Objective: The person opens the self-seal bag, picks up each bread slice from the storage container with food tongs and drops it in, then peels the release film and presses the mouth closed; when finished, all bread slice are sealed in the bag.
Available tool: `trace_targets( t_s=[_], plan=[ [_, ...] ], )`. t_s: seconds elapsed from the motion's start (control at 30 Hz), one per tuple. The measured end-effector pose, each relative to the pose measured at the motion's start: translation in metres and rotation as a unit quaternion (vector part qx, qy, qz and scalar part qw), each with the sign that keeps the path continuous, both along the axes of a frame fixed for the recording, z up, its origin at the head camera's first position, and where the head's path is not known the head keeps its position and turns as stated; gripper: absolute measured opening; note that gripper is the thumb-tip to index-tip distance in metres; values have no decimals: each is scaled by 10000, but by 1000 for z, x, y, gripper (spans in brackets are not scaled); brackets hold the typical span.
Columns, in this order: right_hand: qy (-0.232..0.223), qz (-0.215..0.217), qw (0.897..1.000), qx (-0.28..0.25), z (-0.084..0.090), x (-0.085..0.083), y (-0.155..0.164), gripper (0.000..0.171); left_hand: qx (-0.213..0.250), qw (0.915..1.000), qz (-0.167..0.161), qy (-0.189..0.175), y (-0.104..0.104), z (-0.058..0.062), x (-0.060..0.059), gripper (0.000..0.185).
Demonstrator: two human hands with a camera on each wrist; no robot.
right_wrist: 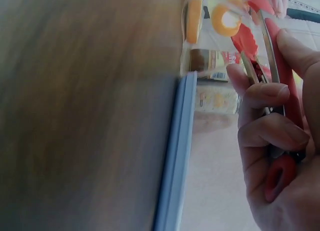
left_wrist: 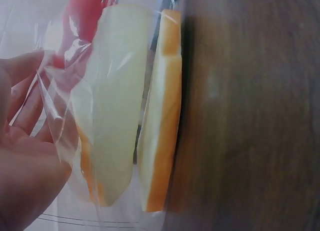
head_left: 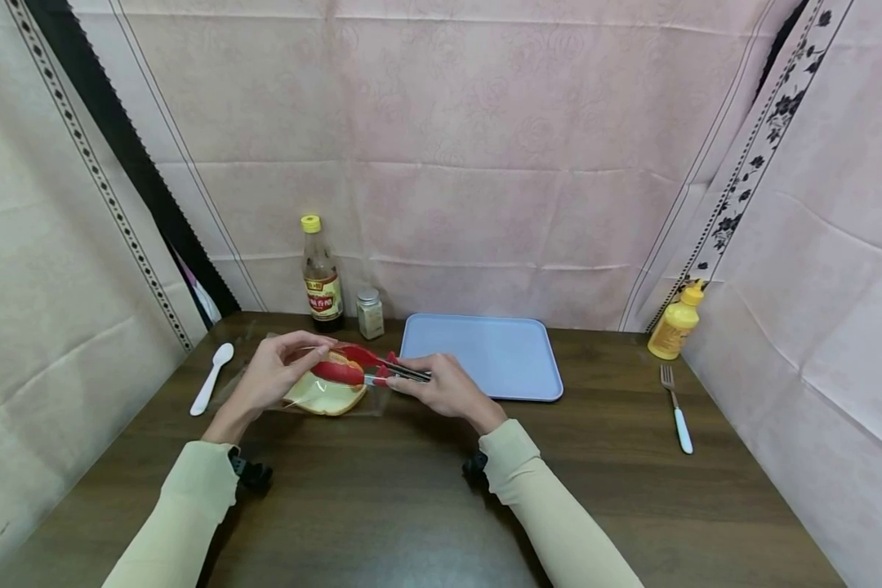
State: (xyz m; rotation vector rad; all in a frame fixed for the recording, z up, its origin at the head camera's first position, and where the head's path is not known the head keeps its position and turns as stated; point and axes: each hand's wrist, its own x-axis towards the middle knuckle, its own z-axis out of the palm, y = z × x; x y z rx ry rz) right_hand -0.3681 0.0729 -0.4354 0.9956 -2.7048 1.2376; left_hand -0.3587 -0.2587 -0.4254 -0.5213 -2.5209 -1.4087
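My left hand (head_left: 275, 371) pinches the edge of a clear plastic bag (left_wrist: 62, 121) between thumb and fingers. Two slices of bread show at the bag: an upper slice (left_wrist: 112, 101) stands tilted away from a lower slice (left_wrist: 165, 121) close over the table. With my right hand (head_left: 448, 390) I grip a pair of red-tipped tongs (head_left: 341, 373) by the handles, fingers wrapped round them in the right wrist view. The red tong heads reach to the upper slice, and some of its crust shows between them. Plastic partly covers the tong heads in the left wrist view.
A blue tray (head_left: 485, 359) lies right of the bread. Behind stand a sauce bottle (head_left: 323, 282) and a seasoning jar (head_left: 370, 314). A white spoon (head_left: 211, 379) lies at left; a fork (head_left: 677, 412) and yellow squeeze bottle (head_left: 674, 327) are at right. Cloth hangs around the table.
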Motion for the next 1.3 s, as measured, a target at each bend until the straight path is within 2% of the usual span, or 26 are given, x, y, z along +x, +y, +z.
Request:
trace_targets(
  t_s=[0.1,0.3,0.5,0.73,0.87,1.13,1.2,1.3],
  plan=[
    [4,-37,10000,71,-1,1,-2,63,23,10000,-3,-79,0,0,0,30],
    [-142,79,9993,335,-5,0,0,74,-401,9984,58,-401,-1,-5,-1,32],
    [-84,213,9986,486,-8,-1,8,76,-683,9949,-201,-719,-3,-14,-4,29],
    [-19,100,9983,579,-6,1,24,78,-845,9941,-188,-658,0,-15,-3,26],
    [-79,62,9987,504,-6,3,46,77,-785,9948,-72,-644,0,-16,-5,26],
    [-524,-420,9975,203,-5,12,108,83,-415,9985,-60,-346,4,-13,-6,33],
    [-600,-630,9962,106,-3,14,125,82,-376,9989,-3,-270,4,-11,-6,33],
    [-399,-1160,9924,107,-1,15,151,82,-325,9993,33,-190,5,-10,-5,33]
  ],
)
